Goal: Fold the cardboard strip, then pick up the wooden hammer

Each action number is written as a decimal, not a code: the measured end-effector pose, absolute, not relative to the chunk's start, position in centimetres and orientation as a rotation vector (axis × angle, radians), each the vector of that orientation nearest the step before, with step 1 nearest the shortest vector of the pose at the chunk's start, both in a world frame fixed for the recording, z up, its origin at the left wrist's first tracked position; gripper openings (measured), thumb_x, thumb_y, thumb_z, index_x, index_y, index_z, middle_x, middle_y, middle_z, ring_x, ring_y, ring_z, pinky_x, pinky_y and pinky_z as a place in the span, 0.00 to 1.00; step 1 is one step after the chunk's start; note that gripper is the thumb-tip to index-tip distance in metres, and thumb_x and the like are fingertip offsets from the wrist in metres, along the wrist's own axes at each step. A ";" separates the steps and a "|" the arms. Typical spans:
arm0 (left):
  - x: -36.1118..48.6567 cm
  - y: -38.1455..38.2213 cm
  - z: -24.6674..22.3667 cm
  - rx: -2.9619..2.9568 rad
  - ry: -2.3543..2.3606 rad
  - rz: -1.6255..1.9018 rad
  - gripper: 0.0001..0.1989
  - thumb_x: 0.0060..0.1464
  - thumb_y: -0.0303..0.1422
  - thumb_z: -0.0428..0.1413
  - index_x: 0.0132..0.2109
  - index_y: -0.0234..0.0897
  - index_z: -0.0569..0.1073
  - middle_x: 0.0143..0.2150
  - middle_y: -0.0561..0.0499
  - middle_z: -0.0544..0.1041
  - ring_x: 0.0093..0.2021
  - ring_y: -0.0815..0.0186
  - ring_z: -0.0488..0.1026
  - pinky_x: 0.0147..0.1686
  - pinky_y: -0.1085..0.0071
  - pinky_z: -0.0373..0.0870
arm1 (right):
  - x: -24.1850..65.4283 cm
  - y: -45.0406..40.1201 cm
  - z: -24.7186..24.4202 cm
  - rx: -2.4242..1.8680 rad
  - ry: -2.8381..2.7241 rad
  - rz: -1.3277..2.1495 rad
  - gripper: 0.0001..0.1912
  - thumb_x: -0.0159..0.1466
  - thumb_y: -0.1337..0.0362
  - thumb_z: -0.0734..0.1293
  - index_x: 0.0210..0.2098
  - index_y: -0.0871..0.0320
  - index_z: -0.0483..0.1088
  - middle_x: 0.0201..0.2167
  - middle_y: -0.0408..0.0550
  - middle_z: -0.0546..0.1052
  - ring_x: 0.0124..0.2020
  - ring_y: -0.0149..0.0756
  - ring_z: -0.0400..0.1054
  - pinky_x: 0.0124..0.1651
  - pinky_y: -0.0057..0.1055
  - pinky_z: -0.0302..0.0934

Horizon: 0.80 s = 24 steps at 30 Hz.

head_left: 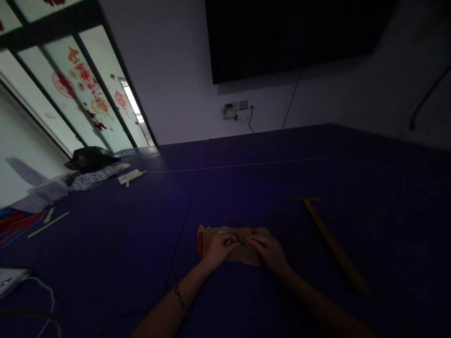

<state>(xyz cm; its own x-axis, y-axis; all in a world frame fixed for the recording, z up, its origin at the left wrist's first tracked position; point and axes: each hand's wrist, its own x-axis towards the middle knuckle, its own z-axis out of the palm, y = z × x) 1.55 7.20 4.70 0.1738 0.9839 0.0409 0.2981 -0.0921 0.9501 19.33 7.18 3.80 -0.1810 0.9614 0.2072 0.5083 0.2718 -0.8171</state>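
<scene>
Fingers pinched, my left hand (219, 246) and my right hand (269, 249) meet closely over a yellowish-brown, patterned flat piece (246, 256) with a red left end. Between the fingertips is a small dark bit that is too dim to name. The patterned piece lies on the dark blue table (253, 192), partly covered by both hands. To the right of my right hand rests a hammer (333, 241), its long wooden handle slanting toward me and its thin head pointing away.
At the left lie red and blue strips (23, 227), a thin yellow stick (48, 225), plastic bags (95, 176) and a black bag (92, 157). A white device (12, 279) with a cable sits at the near left. Wall sockets (239, 107) and a large screen (292, 37) are behind.
</scene>
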 end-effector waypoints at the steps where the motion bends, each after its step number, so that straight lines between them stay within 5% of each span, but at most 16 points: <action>1: 1.6 7.2 4.7 1.548 1.259 0.973 0.04 0.41 0.30 0.58 0.22 0.34 0.74 0.18 0.57 0.63 0.22 0.72 0.55 0.25 0.75 0.48 | 19.4 7.2 3.8 -1.314 -1.833 0.776 0.15 0.57 0.57 0.59 0.28 0.53 0.77 0.34 0.47 0.80 0.40 0.42 0.71 0.44 0.37 0.61; 7: 1.4 7.3 4.4 1.399 1.206 1.061 0.08 0.39 0.35 0.59 0.22 0.34 0.74 0.22 0.53 0.71 0.26 0.69 0.63 0.30 0.74 0.56 | 19.5 7.3 3.7 -1.303 -1.917 0.759 0.12 0.56 0.59 0.62 0.33 0.51 0.77 0.35 0.45 0.80 0.41 0.41 0.72 0.45 0.37 0.63; 15: 0.6 8.2 3.8 1.061 1.105 1.243 0.21 0.42 0.50 0.54 0.23 0.35 0.63 0.16 0.60 0.56 0.17 0.76 0.49 0.19 0.77 0.44 | 19.7 7.3 3.9 -1.372 -1.858 0.781 0.14 0.58 0.58 0.60 0.32 0.51 0.77 0.38 0.45 0.79 0.43 0.41 0.71 0.47 0.38 0.62; 19: 0.7 8.0 4.0 1.012 1.000 1.226 0.22 0.42 0.49 0.54 0.20 0.37 0.57 0.15 0.61 0.53 0.15 0.77 0.47 0.17 0.77 0.42 | 19.8 7.3 4.3 -1.346 -1.780 0.863 0.15 0.57 0.57 0.59 0.31 0.51 0.77 0.38 0.45 0.79 0.45 0.41 0.70 0.48 0.38 0.62; 24: 0.8 7.8 3.9 1.009 0.930 1.208 0.20 0.46 0.49 0.54 0.23 0.35 0.60 0.13 0.60 0.57 0.13 0.77 0.50 0.16 0.77 0.43 | 18.8 7.1 4.5 -1.302 -1.845 0.907 0.14 0.55 0.58 0.61 0.33 0.51 0.77 0.36 0.46 0.80 0.42 0.42 0.71 0.48 0.40 0.62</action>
